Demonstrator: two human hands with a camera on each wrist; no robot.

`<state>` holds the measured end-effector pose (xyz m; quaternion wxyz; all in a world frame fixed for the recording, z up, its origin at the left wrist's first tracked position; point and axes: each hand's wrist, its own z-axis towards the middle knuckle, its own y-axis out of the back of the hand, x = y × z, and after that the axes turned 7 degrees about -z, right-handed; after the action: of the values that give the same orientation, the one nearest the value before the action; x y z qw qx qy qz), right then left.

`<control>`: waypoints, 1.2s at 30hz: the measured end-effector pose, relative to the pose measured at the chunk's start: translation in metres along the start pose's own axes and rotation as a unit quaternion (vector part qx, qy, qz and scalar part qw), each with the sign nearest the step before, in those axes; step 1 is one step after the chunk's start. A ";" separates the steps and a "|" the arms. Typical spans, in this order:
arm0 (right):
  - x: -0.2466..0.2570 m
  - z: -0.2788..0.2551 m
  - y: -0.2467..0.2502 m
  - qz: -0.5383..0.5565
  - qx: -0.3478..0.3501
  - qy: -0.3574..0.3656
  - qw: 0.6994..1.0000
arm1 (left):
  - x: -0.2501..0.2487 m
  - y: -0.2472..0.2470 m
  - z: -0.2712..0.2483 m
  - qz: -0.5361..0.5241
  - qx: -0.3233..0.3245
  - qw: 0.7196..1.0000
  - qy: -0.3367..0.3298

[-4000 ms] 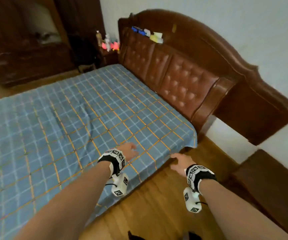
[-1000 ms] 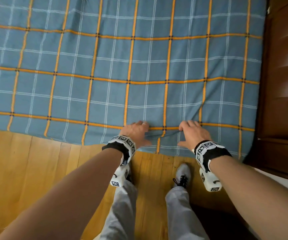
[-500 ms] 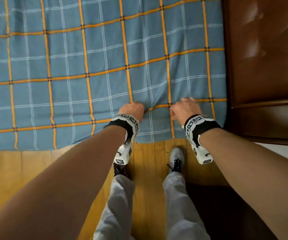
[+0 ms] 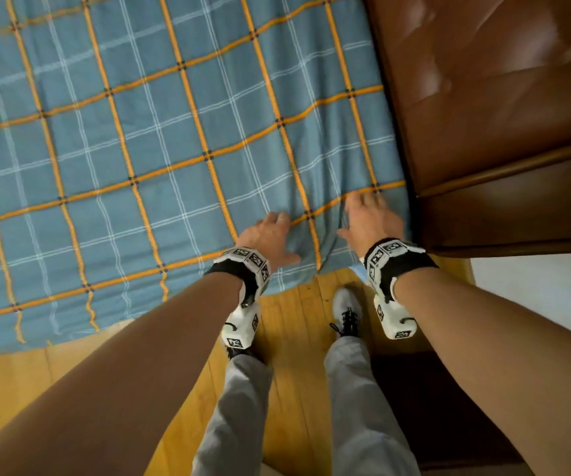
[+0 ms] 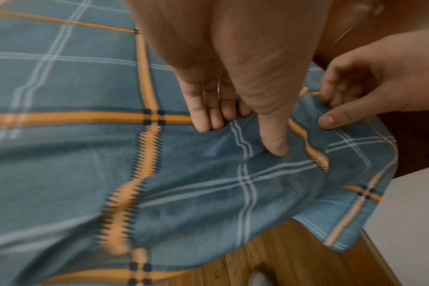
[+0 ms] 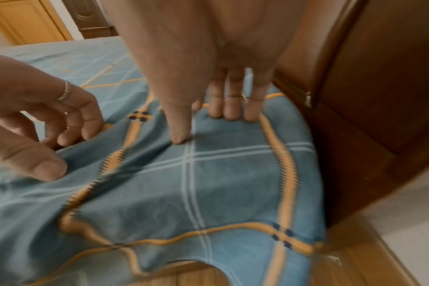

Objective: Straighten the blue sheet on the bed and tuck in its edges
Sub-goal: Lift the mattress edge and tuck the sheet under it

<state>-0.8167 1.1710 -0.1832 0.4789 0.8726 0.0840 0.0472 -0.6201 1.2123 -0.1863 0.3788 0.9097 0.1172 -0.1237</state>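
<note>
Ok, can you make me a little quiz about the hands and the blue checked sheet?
1. True or false: the blue sheet hangs over the bed's edge, not tucked in.
2. Which hand is nearer the brown headboard? A left hand B right hand
3. Fill in: the floor under the feet is made of ____.

Key: 1 true; 2 B; 3 wood.
</note>
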 end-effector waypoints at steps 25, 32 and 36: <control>-0.053 -0.039 -0.032 0.075 0.028 -0.232 0.969 | -0.072 -0.020 0.042 0.154 -0.036 0.967 -0.198; -0.047 -0.048 -0.063 0.263 -0.015 -0.310 0.913 | -0.058 -0.038 0.043 0.183 -0.016 0.965 -0.186; -0.045 -0.052 -0.071 0.398 0.023 -0.296 0.868 | -0.048 -0.049 0.038 0.157 -0.034 0.969 -0.188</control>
<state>-0.8763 1.2430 -0.2150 0.4017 0.8158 -0.4151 -0.0283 -0.6857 1.2127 -0.2300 0.4390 0.8638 -0.0965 -0.2275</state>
